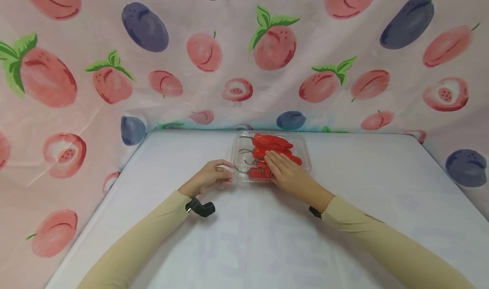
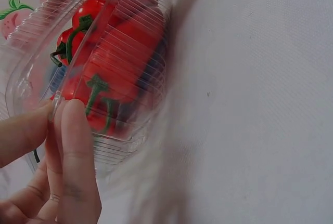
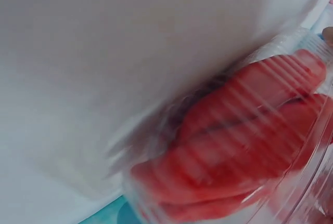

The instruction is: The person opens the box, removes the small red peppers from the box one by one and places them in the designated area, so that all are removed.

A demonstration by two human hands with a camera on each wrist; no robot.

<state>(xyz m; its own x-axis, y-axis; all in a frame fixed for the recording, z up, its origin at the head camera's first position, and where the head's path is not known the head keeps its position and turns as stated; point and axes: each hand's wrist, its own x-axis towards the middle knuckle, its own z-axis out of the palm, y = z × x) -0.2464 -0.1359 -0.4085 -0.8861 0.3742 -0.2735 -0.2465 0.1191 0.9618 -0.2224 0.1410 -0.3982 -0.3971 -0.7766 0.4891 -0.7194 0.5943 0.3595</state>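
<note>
red peppers [image 1: 272, 141] are inside clear box [image 1: 304, 142] — left hand [image 1: 209, 176] pinches its left rim, right hand [image 1: 292, 178] lays straight fingers on top; full closing — cannot tell.

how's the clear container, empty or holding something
Holding something: several red peppers with green stems show through the ribbed plastic of the clear container.

Right of the plastic box [image 1: 307, 149], a hand could pass over the tabletop [image 1: 366, 174]; the left hand [image 1: 208, 178] (at the box edge) and the cloth [image 1: 237, 60] behind block passage.
</note>
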